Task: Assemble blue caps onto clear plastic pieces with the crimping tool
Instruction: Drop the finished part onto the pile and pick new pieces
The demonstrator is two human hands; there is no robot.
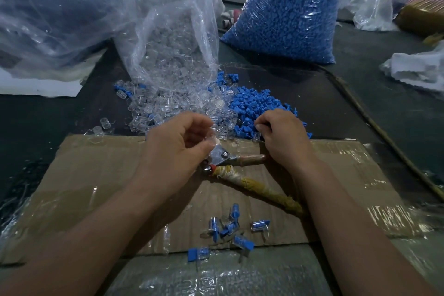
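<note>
pinching clear piece, left hand; right hand grip unclear — taped cardboard, dark table.

I see blue caps loose and the far bag full of the same mid blue. Clear plastic pieces: colourless. Crimping tool: silver head, handles wrapped yellow-tan and reddish-brown. Cardboard: brown, glossy tape streaks. Table: dark grey-green. Finished pieces: clear with blue.

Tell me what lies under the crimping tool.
A flattened, taped cardboard sheet lies under the crimping tool. The left hand, pinching a clear piece, covers its head, so what sits beneath that end cannot be seen.
</note>
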